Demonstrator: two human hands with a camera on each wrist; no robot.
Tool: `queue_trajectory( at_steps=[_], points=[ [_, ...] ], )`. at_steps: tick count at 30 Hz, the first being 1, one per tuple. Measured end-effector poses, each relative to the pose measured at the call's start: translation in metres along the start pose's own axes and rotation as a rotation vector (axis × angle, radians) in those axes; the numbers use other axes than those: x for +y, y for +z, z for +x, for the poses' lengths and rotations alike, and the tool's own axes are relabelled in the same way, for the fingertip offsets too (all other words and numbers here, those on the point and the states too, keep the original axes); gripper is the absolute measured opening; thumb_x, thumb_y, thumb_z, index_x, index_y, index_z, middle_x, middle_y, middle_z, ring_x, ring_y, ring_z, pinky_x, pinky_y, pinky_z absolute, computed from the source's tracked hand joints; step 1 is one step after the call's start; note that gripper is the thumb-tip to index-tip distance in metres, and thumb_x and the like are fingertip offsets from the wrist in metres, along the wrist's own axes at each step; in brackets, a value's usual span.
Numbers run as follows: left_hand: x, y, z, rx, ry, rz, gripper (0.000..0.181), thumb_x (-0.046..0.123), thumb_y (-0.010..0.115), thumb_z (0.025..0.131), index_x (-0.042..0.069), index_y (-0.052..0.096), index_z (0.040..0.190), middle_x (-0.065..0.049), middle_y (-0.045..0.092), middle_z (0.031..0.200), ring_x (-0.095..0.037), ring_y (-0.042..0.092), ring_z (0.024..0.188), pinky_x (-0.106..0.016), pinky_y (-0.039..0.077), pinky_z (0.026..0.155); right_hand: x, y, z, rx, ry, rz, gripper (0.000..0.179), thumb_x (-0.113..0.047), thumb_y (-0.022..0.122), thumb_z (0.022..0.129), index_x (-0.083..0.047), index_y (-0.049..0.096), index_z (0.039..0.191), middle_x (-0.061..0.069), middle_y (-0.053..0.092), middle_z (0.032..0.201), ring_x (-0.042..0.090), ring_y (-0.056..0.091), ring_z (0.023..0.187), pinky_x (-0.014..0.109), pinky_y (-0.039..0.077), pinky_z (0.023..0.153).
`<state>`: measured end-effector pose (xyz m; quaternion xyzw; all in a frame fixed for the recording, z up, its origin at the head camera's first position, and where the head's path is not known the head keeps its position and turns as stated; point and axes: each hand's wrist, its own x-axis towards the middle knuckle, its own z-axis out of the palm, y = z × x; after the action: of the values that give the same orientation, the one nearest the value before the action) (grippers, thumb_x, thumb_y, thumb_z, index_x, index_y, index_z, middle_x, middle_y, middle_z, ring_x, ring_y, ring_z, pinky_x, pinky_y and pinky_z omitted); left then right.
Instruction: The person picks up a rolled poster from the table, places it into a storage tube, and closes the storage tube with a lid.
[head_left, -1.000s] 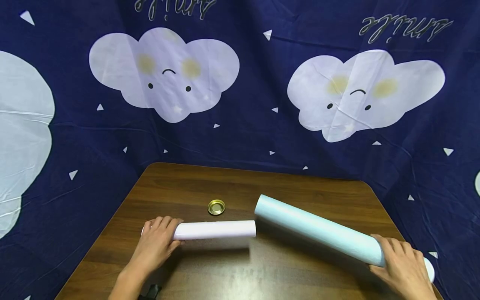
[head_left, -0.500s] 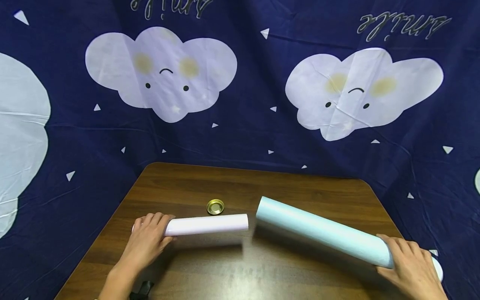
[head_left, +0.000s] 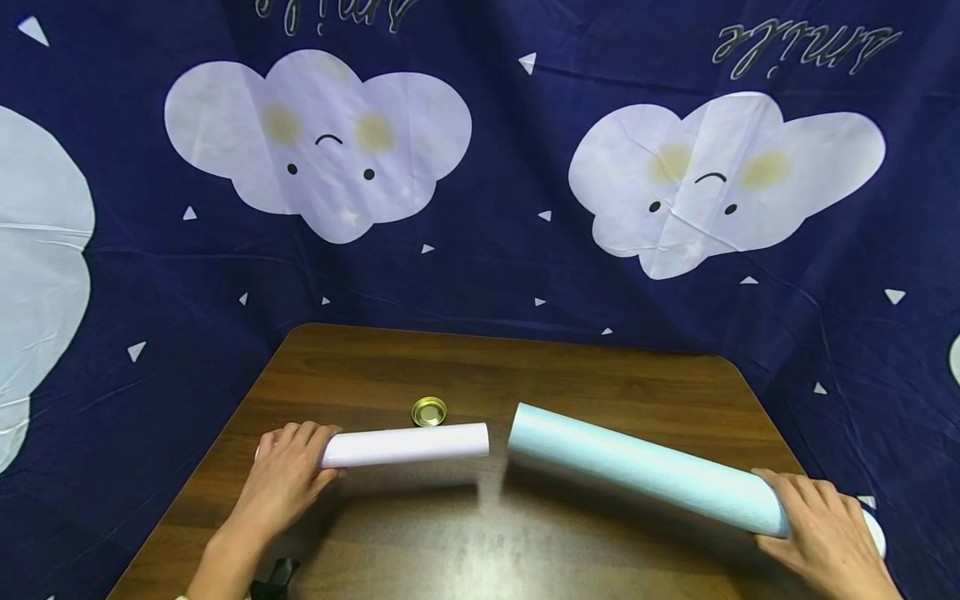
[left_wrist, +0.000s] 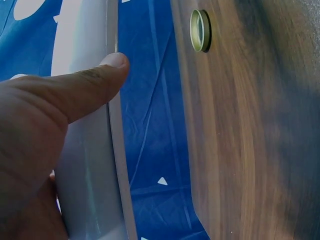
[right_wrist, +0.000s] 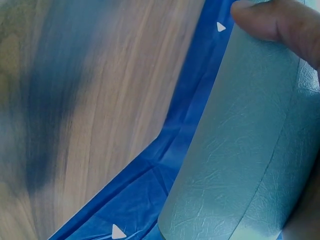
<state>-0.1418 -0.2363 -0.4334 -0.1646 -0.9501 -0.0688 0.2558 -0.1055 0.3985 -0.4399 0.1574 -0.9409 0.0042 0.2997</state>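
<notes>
My left hand (head_left: pixel 285 479) grips a slim white tube (head_left: pixel 408 445) near its left end, fingers over the top. In the left wrist view the thumb lies across the tube (left_wrist: pixel 92 165), which shows a long edge or seam. At the right, my right hand (head_left: pixel 828 533) grips a thicker light-blue tube (head_left: pixel 645 467) near its right end, where a white end shows beyond the hand. The blue tube (right_wrist: pixel 240 140) has a creased surface and a lengthwise seam in the right wrist view. Both tubes are held above the table, their inner ends close but apart.
A round gold lid (head_left: pixel 429 412) lies on the brown wooden table (head_left: pixel 585 362), just behind the white tube. A black object (head_left: pixel 276 577) shows below my left wrist. Dark-blue cloth (head_left: pixel 517 150) with upside-down clouds hangs behind and beside the table.
My left hand and the white tube have moved left and slightly up. My right hand has shifted a little right, and the blue tube's inner end has dipped.
</notes>
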Motion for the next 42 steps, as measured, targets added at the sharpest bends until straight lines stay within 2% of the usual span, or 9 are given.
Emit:
queue_trajectory(
  at_steps=[11, 32, 42],
  points=[
    [-0.005, -0.001, 0.000, 0.014, -0.005, -0.009, 0.058, 0.027, 0.087, 0.058, 0.011, 0.061, 0.107, -0.008, 0.066, 0.094, -0.029, 0.059, 0.090, -0.046, 0.039, 0.077, -0.001, -0.001, 0.002, -0.014, 0.006, 0.042, 0.077, -0.028, 0.077, 0.039, -0.012, 0.059, 0.113, 0.008, 0.061, 0.097, 0.033, 0.052, 0.084, 0.047, 0.032, 0.062],
    [-0.004, -0.002, 0.002, 0.038, 0.031, -0.004, 0.059, 0.027, 0.087, 0.057, 0.012, 0.060, 0.108, -0.006, 0.065, 0.093, -0.028, 0.059, 0.090, -0.047, 0.039, 0.079, -0.001, 0.002, 0.008, 0.022, -0.075, 0.051, 0.075, -0.032, 0.075, 0.039, -0.013, 0.063, 0.111, 0.006, 0.063, 0.094, 0.028, 0.053, 0.084, 0.042, 0.032, 0.064],
    [-0.002, -0.002, 0.004, 0.037, 0.046, -0.005, 0.060, 0.027, 0.087, 0.058, 0.012, 0.060, 0.109, -0.006, 0.065, 0.094, -0.029, 0.059, 0.092, -0.048, 0.040, 0.080, -0.005, 0.000, 0.012, -0.020, -0.068, 0.058, 0.078, -0.029, 0.079, 0.038, -0.013, 0.062, 0.113, 0.005, 0.063, 0.098, 0.027, 0.053, 0.086, 0.042, 0.031, 0.066]
  ],
)
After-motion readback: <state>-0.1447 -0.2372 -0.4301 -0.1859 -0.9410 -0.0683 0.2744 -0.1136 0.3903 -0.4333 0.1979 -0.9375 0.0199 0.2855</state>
